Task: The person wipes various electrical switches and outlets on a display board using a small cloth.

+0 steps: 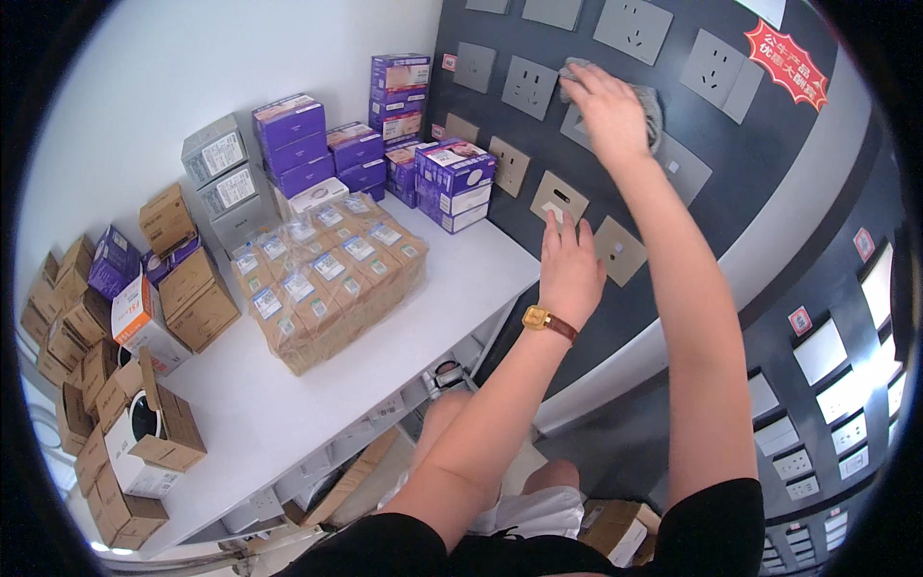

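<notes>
My right hand (pixel 609 108) presses a grey cloth (pixel 650 108) against a dark display board (pixel 497 119), over a grey wall plate (pixel 575 128) that it partly hides. My left hand (pixel 573 263) is lower on the board, its fingers apart and its fingertips at the lower edge of a gold wall plate (pixel 559 193) with a dark slot. To its right is another gold plate (pixel 621 249), and up to its left a gold socket plate (pixel 509 166). Grey socket plates (pixel 530 86) line the rows above. A watch with a brown strap (pixel 549 322) is on my left wrist.
On the white shelf top (pixel 461 267) lies a plastic-wrapped block of brown cartons (pixel 339 281). Purple boxes (pixel 454 169) and silver-grey boxes (pixel 223 169) are stacked behind it. Brown cartons (pixel 198 299) crowd the left. A second board with switch plates (pixel 820 352) curves along the right.
</notes>
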Motion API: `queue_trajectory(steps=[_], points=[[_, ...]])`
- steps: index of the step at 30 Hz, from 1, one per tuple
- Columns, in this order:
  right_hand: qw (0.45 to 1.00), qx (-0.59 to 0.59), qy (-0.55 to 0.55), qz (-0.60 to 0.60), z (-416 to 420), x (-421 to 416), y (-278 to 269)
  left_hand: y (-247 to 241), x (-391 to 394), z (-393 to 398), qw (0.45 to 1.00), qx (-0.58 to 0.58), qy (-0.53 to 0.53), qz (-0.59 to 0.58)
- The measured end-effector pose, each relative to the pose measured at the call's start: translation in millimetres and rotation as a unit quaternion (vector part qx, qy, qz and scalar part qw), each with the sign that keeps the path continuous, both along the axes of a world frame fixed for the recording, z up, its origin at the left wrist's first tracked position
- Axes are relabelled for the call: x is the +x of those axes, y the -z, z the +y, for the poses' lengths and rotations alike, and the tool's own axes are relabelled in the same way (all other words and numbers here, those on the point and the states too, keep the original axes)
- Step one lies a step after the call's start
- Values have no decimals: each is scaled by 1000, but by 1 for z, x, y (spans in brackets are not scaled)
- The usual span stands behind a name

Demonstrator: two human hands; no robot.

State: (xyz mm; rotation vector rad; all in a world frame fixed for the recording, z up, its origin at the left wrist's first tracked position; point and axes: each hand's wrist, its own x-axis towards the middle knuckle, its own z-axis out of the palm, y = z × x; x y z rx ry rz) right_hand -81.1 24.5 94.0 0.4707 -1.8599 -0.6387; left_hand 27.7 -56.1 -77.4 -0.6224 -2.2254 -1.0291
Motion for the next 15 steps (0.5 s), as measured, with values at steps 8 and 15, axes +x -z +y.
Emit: queue_trajectory(steps=[8,15], points=[[989,75,76,-105,-21,-15,86,12,-11,-7,997,-53,-41,-32],[977,129,7,-169,35,44,111,10,-9,-27,986,-136,-30,-94]])
